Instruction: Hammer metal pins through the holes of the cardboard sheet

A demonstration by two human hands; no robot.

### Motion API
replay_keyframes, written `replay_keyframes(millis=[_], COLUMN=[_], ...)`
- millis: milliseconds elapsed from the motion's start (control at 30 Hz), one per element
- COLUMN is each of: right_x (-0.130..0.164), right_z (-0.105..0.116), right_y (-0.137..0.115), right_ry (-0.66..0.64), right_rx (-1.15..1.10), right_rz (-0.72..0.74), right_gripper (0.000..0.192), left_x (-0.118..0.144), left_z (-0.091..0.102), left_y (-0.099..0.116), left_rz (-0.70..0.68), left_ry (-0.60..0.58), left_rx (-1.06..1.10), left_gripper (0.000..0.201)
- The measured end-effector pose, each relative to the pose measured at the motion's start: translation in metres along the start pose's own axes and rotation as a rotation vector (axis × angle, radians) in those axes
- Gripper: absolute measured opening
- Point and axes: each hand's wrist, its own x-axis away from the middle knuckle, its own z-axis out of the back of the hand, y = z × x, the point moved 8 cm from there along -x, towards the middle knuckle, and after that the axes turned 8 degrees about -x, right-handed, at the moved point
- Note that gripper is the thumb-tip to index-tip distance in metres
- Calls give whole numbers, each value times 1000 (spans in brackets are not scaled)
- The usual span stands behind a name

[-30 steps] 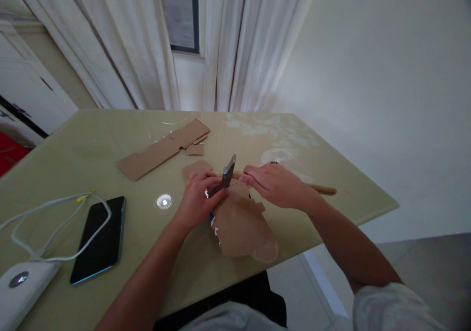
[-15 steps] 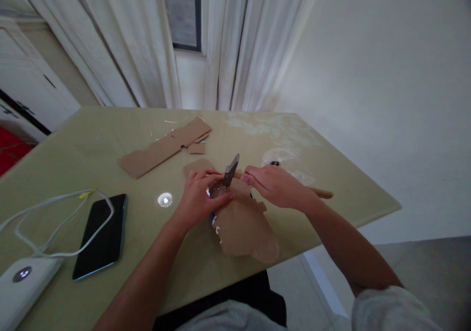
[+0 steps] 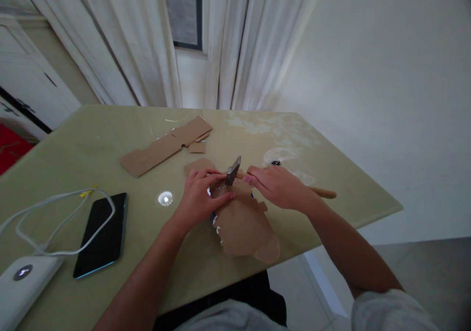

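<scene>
My right hand (image 3: 274,185) is closed round the wooden handle of a hammer (image 3: 233,170). The handle's far end sticks out to the right under my wrist. The metal head is tilted, just over the upper part of a brown cardboard piece (image 3: 245,225) with several small dots or holes in it. My left hand (image 3: 201,193) grips this piece at its upper left, thumb lying on top and fingers along the far edge. White bits line the cardboard's left side, and something blue shows at its edges. Whether a nail is under the hammer head is hidden.
Cardboard strips (image 3: 167,147) lie at the back left, and a smaller cardboard scrap (image 3: 198,166) behind my left hand. A clear plastic bag (image 3: 294,166) with small dark pieces is at the right. A phone (image 3: 103,235), white cable (image 3: 73,252) and white power bank (image 3: 27,292) sit left.
The hammer head has shifted very slightly to the right over the cardboard. Both hands keep their hold.
</scene>
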Motion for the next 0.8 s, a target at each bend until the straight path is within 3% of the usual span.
replay_keyframes(millis=[100,300,500,667,800], right_x=[0,-1,0,-3,-4], right_z=[6,-10,-1,-9,3], right_y=[2,-1,1,-1,14], right_ry=[48,-40,41,-8,81], right_rx=[-20,7,-20,-14,-95], right_rz=[-20,-13,-25,29,-9], right_gripper=[46,41,44,42,44], left_x=[0,1,1,1,1], left_z=[0,0,1,0,0], left_y=[-1,-1,-1,-1,-4], left_rz=[8,8,-1,-18,-3], left_ry=[1,-6,11,-4,-17], left_rx=[-7,-10,-11,7,52], left_gripper=[45,44,45,42,50])
